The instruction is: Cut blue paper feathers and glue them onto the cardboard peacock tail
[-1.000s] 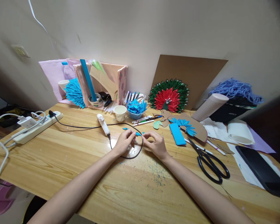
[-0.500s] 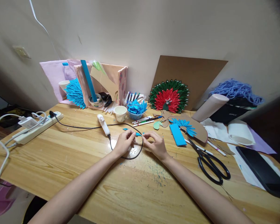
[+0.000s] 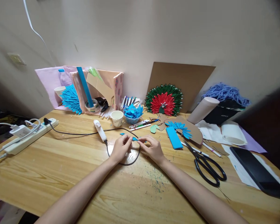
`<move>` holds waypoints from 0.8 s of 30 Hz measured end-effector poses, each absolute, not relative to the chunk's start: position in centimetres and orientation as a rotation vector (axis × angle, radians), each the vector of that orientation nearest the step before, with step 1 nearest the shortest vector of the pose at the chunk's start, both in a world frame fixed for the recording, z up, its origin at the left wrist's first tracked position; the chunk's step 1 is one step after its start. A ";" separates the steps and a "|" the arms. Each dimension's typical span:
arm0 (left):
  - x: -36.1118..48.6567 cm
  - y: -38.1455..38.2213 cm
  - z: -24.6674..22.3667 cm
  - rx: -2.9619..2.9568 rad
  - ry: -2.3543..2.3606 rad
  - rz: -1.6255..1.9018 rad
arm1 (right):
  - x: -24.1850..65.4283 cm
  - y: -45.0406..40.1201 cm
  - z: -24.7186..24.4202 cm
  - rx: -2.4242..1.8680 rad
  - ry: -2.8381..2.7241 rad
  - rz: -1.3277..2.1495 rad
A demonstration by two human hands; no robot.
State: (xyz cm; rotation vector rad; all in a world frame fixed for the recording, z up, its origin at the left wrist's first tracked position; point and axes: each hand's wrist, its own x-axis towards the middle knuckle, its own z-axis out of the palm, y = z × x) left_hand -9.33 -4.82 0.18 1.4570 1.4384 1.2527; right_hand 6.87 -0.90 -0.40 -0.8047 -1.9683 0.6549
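Observation:
Between my two hands is a small blue paper petal point(image 3: 135, 139), pointed at its end. My left hand point(image 3: 120, 148) pinches its left side between thumb and fingers. The fingertips of my right hand point(image 3: 152, 150) are closed on its right end. Both hands are over the loop of a black cord point(image 3: 139, 152) on the table. A white glue gun point(image 3: 100, 130) lies just left of my left hand, joined to that cord. Another loose blue petal point(image 3: 122, 134) rests behind my left hand. Behind it are a bowl of blue petals point(image 3: 133, 112) and a paper cup point(image 3: 117, 118).
Black scissors point(image 3: 207, 168), a folded blue paper strip point(image 3: 174, 137) and a cardboard arc with blue petals point(image 3: 193, 132) lie at right. A phone point(image 3: 256, 171) is farther right. A power strip point(image 3: 30, 137) sits at left. A red and green petal fan point(image 3: 164, 99) leans on cardboard at the back.
The view has tilted and shifted slightly, so the table sits lower and farther left. Both hands still hold the petal, and more of its blue shows between the fingertips.

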 end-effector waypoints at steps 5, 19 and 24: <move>-9.3 -4.9 0.2 1.527 1.470 1.223 | 6.8 -0.8 -0.7 -0.793 -1.959 0.622; -9.7 -4.5 0.2 1.379 1.426 1.228 | 6.6 -0.8 -0.5 -0.752 -1.994 0.587; -9.8 -4.5 0.0 1.388 1.451 1.216 | 6.6 -0.7 -0.6 -0.777 -2.024 0.559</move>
